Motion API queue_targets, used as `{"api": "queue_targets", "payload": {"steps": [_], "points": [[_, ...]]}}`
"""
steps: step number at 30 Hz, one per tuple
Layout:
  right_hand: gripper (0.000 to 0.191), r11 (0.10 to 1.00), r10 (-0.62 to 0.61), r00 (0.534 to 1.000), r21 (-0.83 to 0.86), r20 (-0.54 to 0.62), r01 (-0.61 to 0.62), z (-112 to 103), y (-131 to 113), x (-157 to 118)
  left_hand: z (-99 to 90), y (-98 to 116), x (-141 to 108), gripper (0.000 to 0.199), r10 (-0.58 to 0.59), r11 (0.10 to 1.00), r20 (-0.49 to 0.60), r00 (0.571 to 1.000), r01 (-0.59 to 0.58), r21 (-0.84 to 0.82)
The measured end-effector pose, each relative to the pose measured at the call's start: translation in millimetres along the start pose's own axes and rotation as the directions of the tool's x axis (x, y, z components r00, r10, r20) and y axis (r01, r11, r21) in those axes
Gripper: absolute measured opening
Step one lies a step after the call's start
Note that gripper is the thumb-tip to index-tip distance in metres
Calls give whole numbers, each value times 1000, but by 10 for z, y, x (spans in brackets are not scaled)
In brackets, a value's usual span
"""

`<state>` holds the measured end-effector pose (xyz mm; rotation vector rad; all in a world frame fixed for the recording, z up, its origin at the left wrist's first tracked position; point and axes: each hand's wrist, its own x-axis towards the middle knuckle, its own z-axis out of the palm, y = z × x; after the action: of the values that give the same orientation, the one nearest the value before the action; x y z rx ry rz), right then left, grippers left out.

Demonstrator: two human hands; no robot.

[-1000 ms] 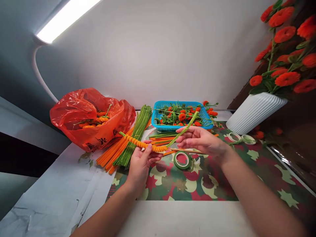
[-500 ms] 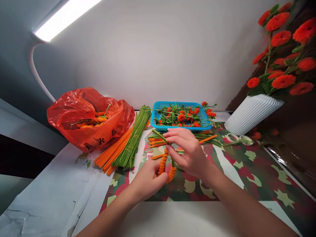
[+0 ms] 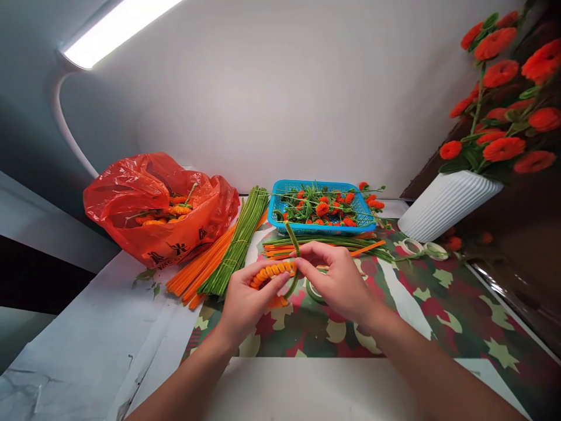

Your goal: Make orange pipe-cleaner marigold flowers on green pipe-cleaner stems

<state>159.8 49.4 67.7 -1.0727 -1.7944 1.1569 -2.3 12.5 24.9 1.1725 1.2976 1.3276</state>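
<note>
My left hand [image 3: 248, 301] is closed on a coiled orange pipe cleaner [image 3: 272, 270], thumb and fingers pinching its right end. The coil bends back under the hand, where its other end shows below the thumb. My right hand [image 3: 339, 280] pinches a green pipe cleaner [image 3: 291, 237] where it meets that end of the coil. One green end sticks up above the fingertips, and the rest curves down beside the coil. Whether the two are joined I cannot tell. Behind the right hand, a green ring-shaped piece [image 3: 314, 294] lies on the camouflage-patterned cloth [image 3: 337, 333].
A red plastic bag [image 3: 127, 193] of orange pieces stands at left. Beside it lie bundles of green [image 3: 239, 251] and orange pipe cleaners [image 3: 205, 263]. A blue basket [image 3: 322, 229] holds small red-orange flowers. At right are tape rolls [image 3: 412, 247] and a white vase [image 3: 451, 202].
My left hand has moved left and up, turning the orange coil from upright to nearly level. The green pipe cleaner now stands steeper, with my right hand shifted slightly right and down.
</note>
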Motion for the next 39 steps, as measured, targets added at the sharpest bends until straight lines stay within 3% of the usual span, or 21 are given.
{"api": "queue_targets", "payload": {"steps": [3,8,15,20,26,39], "points": [[11,999,-28,998,20,48,27,-20,-27,-17,-12,-8,2,17,-2,999,-71,997,-2,-51],[18,996,-78,994,-34,72,80,-32,4,-17,-33,28,2,27,-4,998,66,998,8,-57],[21,976,-131,984,-160,119,149,31,34,-33,-62,78,44,21,-95,995,54,994,97,-34],[21,988,-103,993,-113,57,109,23,64,-1,-91,34,99,21,-153,979,36,987,157,-133],[20,997,65,997,53,-48,-63,-11,128,60,-92,-60,155,22,-196,939,28,980,196,-283],[16,979,101,980,191,-170,-68,-92,178,122,-118,-114,201,18,-154,961,-82,985,130,-243]]}}
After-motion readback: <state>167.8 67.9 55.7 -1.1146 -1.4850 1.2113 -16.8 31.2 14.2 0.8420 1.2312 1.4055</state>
